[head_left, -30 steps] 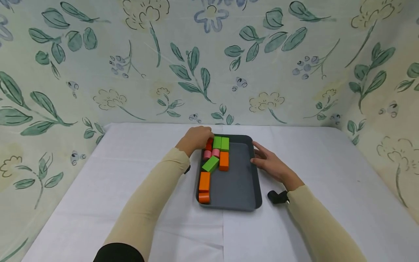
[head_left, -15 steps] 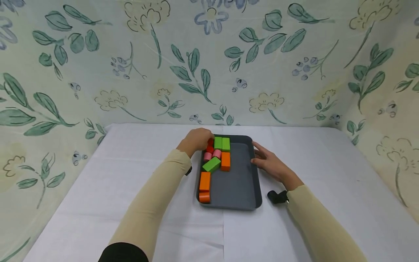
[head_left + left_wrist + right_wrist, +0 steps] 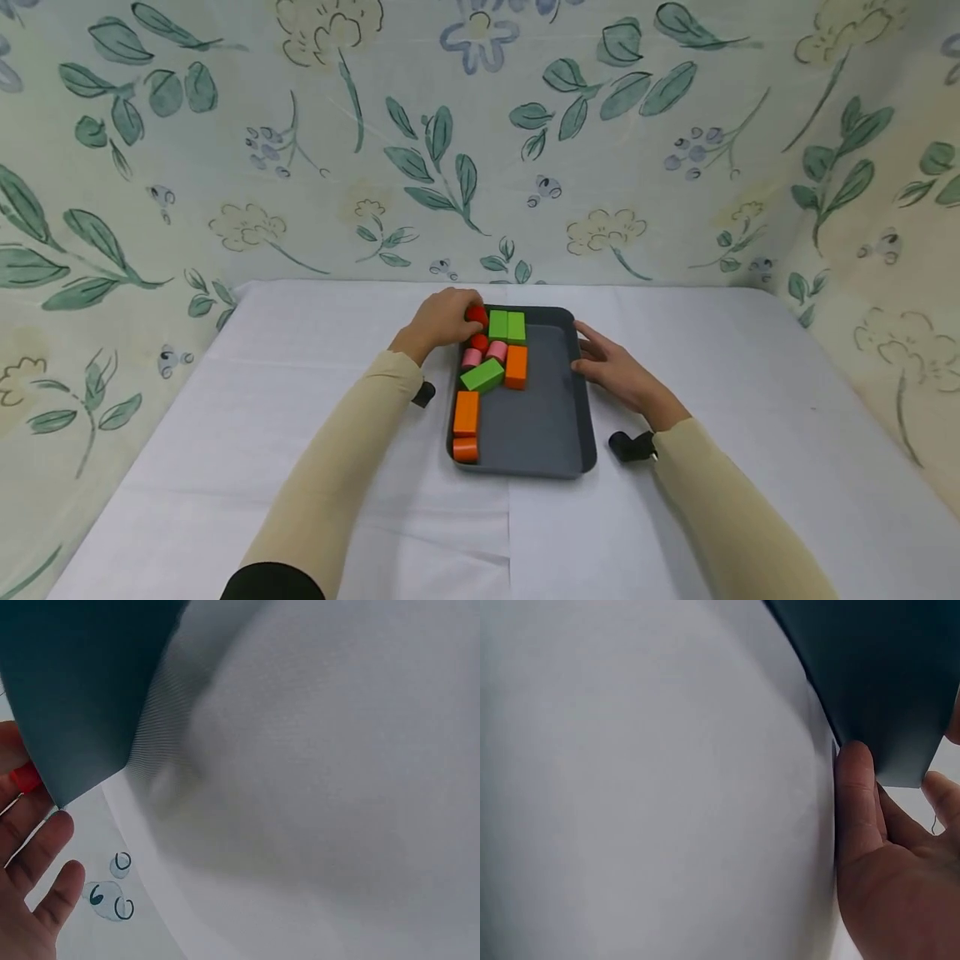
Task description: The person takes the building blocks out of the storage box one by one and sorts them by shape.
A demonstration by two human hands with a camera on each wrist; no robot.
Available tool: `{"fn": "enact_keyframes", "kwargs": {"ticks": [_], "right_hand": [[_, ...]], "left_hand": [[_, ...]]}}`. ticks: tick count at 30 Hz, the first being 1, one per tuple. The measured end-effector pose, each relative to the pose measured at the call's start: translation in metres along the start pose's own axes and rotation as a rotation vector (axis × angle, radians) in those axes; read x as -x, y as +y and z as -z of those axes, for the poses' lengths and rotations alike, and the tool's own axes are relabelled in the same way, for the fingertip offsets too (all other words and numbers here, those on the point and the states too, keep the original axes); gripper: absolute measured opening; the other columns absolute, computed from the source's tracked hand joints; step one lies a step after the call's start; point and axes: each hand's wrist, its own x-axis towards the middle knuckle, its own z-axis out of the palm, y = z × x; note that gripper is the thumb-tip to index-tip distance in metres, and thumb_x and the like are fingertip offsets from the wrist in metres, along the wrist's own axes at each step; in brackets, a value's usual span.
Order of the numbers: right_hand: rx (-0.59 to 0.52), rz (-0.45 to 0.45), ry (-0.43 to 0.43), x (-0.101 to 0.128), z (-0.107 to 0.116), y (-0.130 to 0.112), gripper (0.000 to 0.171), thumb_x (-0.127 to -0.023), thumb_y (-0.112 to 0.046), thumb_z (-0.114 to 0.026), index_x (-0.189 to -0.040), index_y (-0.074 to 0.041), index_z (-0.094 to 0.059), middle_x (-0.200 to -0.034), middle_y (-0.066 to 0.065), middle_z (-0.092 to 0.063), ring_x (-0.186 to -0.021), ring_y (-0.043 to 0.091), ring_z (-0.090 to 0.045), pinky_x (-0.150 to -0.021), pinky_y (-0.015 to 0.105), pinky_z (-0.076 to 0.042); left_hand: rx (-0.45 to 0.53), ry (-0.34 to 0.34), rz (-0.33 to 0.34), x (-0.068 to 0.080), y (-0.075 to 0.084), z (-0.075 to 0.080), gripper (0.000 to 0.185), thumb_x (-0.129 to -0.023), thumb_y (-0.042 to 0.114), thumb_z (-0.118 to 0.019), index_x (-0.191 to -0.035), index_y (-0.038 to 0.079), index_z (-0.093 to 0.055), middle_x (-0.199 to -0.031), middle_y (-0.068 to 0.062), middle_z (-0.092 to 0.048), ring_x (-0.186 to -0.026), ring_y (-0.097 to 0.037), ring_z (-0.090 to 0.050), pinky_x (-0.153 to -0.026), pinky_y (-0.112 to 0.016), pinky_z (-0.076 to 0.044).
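Observation:
My left hand [image 3: 442, 319] pinches a red block [image 3: 476, 315] over the far left corner of a dark grey tray [image 3: 536, 417]. In the left wrist view, a bit of that red block [image 3: 26, 778] shows between thumb and fingers, beside the tray's outer wall [image 3: 90, 697]. Just nearer lies a second red block [image 3: 478, 342], partly covered by the fingers. My right hand [image 3: 618, 371] rests against the tray's right side, fingers extended. The right wrist view has the thumb [image 3: 856, 780] lying along the tray wall [image 3: 877, 690].
Inside the tray's left half lie two pink cylinders [image 3: 496, 351], two green blocks [image 3: 516, 327] at the back, a slanted green block [image 3: 482, 375] and several orange blocks [image 3: 466, 412]. A white cloth [image 3: 322, 500] covers the table. Behind it hangs a floral curtain [image 3: 450, 125].
My left hand has shifted slightly left, and the red block it holds now shows more, apart from the other red one. The right hand stays at the tray's side.

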Motion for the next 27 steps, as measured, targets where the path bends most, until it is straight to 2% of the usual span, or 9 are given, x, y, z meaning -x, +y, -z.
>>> {"fn": "enact_keyframes", "kwargs": {"ticks": [4, 9, 16, 22, 27], "right_hand": [[0.013, -0.004, -0.015, -0.002, 0.0, 0.002, 0.084, -0.096, -0.013, -0.053, -0.16, -0.03, -0.002, -0.167, 0.019, -0.011, -0.153, 0.039, -0.02, -0.12, 0.055, -0.03], [0.032, -0.008, -0.014, 0.0, 0.001, 0.002, 0.083, -0.097, -0.013, -0.052, -0.16, -0.03, -0.001, -0.167, 0.018, -0.01, -0.153, 0.04, -0.019, -0.12, 0.055, -0.03], [0.011, 0.009, -0.021, 0.0, 0.005, 0.001, 0.084, -0.096, -0.014, -0.055, -0.161, -0.03, -0.003, -0.167, 0.018, -0.012, -0.153, 0.039, -0.02, -0.12, 0.054, -0.03], [0.011, 0.012, -0.019, 0.002, 0.009, -0.001, 0.086, -0.095, -0.013, -0.057, -0.161, -0.029, -0.003, -0.166, 0.02, -0.012, -0.153, 0.04, -0.02, -0.12, 0.054, -0.031], [0.001, -0.002, -0.03, 0.0, 0.008, 0.004, 0.082, -0.098, -0.017, -0.056, -0.16, -0.031, -0.005, -0.167, 0.019, -0.013, -0.151, 0.039, -0.026, -0.12, 0.054, -0.031]], "left_hand": [[0.108, 0.041, 0.005, 0.005, -0.003, 0.004, 0.033, -0.093, 0.023, -0.065, -0.123, 0.012, -0.061, -0.116, -0.008, -0.069, -0.1, -0.025, -0.059, -0.093, -0.037, -0.055], [0.252, 0.082, -0.041, 0.012, -0.003, 0.014, 0.033, -0.092, 0.018, -0.062, -0.124, 0.01, -0.059, -0.116, -0.011, -0.067, -0.098, -0.027, -0.06, -0.088, -0.038, -0.057], [0.433, 0.208, -0.048, 0.029, -0.001, 0.028, 0.031, -0.092, 0.016, -0.063, -0.122, 0.01, -0.059, -0.119, -0.011, -0.066, -0.095, -0.026, -0.063, -0.081, -0.035, -0.057], [0.433, 0.261, -0.098, 0.043, -0.002, 0.034, 0.032, -0.092, 0.016, -0.064, -0.123, 0.01, -0.06, -0.113, -0.011, -0.067, -0.095, -0.026, -0.061, -0.085, -0.037, -0.056], [0.36, 0.243, -0.118, 0.064, -0.009, 0.037, 0.038, -0.092, 0.016, -0.066, -0.129, 0.008, -0.06, -0.119, -0.011, -0.067, -0.097, -0.025, -0.062, -0.085, -0.038, -0.057]]}}
